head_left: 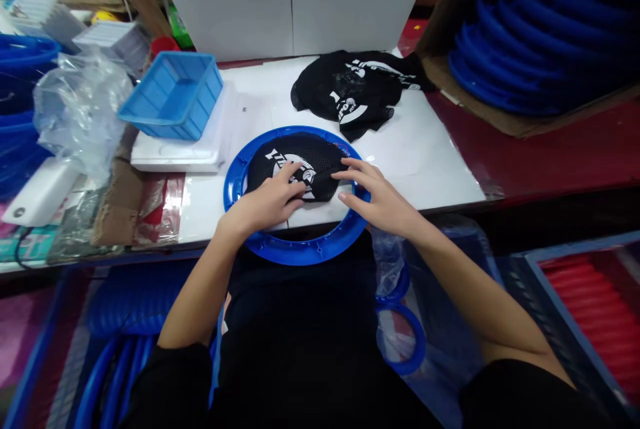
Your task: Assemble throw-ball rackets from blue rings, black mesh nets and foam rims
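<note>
A blue plastic ring (300, 252) lies at the table's front edge, its near side jutting over it. Within the ring is a black mesh fabric piece (320, 155) with white printing. My left hand (277, 199) rests on the fabric's lower left part, fingers spread and pointing right. On the ring's right side, my right hand (373, 192) has its fingers apart, with the fingertips at the fabric's right edge. More black printed mesh pieces (350, 92) lie in a loose pile beyond the ring.
A light blue plastic bin (173, 95) sits on a white box-like base at left, near a clear plastic bag (80, 109). White cartons (240, 9) stand at the back. A cardboard box (505, 119) of blue rings is at right. Red parts (595, 315) fill a crate below.
</note>
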Available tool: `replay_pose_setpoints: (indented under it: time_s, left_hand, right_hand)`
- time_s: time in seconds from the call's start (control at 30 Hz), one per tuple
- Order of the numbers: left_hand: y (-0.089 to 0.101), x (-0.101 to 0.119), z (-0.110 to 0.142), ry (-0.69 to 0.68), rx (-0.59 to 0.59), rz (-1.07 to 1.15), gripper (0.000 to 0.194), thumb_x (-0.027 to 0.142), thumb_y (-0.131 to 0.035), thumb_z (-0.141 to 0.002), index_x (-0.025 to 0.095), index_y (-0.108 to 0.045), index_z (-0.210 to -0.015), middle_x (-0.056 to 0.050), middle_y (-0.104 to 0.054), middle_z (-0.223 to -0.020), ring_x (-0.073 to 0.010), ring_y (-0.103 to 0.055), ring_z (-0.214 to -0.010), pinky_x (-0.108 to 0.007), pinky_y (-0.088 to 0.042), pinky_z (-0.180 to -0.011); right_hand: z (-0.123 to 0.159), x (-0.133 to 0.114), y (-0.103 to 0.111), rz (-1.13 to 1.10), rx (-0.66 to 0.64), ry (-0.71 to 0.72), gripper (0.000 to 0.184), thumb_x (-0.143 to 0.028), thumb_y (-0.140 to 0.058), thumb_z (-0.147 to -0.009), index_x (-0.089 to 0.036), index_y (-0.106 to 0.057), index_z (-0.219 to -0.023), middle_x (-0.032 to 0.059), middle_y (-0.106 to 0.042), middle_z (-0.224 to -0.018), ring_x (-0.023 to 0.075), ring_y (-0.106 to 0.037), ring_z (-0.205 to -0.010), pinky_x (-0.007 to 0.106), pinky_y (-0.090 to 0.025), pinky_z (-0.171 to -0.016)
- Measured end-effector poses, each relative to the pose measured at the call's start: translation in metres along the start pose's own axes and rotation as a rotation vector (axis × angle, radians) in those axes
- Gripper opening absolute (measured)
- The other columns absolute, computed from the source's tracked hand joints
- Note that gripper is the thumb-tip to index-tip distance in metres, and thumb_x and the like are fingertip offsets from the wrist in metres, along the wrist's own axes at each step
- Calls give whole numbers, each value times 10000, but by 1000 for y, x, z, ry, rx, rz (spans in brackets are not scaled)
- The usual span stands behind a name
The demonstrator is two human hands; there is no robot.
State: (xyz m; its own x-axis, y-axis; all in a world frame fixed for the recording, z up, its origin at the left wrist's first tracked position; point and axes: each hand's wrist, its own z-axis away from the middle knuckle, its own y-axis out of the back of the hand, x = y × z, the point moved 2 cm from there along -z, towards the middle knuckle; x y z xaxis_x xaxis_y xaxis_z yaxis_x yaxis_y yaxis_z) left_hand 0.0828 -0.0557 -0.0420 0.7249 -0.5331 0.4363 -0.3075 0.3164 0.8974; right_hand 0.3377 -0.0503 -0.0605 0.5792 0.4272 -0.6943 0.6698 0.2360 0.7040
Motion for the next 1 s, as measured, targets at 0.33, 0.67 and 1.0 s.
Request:
replay_pose_setpoints:
  time_s: [0.33, 0.67, 1.0]
  left_hand:
    - [-34, 70, 50, 61, 551, -177, 193, 135, -506, -1065, 152, -680, -1148, -157, -730, -1123, -292, -681, -1036, -451, -565, -858]
    - [-62, 76, 46, 76, 695, -146, 177, 142, -596, -1031, 188, -723, -1145, -119, -763, -1064, -277, -696, -1032, -434, -519, -893]
    - [-52, 42, 36, -274, 739, -46, 266, 77, -633, -1005, 222, -706, -1216, -75, -750, -1022, -223, -692, -968, -381, -536, -809]
  right_hand:
    - [23, -13, -22, 37, 221, 117, 310, -288, -657, -1000, -357, -766, -1282, 52, -368, -1736, 363, -346, -1596, 680, -415, -1234]
    - [27, -7, -16, 19, 157, 196, 234, -348, -609, -1024, -332, -841, -1004, 41, -583, -1599, 337, -456, -1552, 689, -412, -1236]
    - [20, 14, -3, -91, 87, 455, 200, -195, -720, -967, -344, -846, -1008, 9, -628, -1564, 319, -479, -1542, 654, -450, -1225]
